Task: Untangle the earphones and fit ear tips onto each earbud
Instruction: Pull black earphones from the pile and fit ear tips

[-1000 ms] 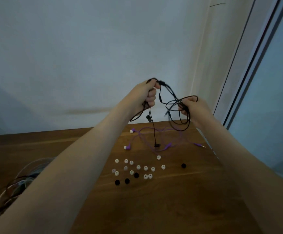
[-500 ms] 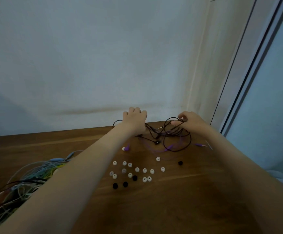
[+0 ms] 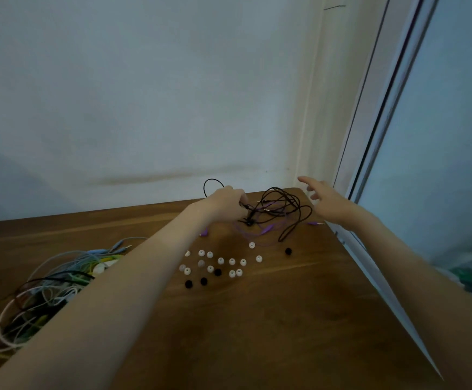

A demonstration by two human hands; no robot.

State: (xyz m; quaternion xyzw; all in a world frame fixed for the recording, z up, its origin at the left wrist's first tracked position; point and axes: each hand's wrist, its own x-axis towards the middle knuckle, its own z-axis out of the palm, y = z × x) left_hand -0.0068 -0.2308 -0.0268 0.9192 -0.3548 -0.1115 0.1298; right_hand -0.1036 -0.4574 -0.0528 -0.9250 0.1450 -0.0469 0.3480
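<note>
Lying tangled at the far edge of the table [image 3: 285, 319], the black earphones [image 3: 281, 211] are resting over a purple pair [image 3: 265, 229]. The left hand [image 3: 223, 204] is curling its fingers round the black earphones; the right hand [image 3: 327, 204] is hovering just beside the tangle, fingers spread, holding nothing. White and black ear tips [image 3: 220, 260] are lying scattered nearer, with the left forearm [image 3: 145, 271] covering their left edge and part of a heap of coloured cables [image 3: 46, 291]
</note>
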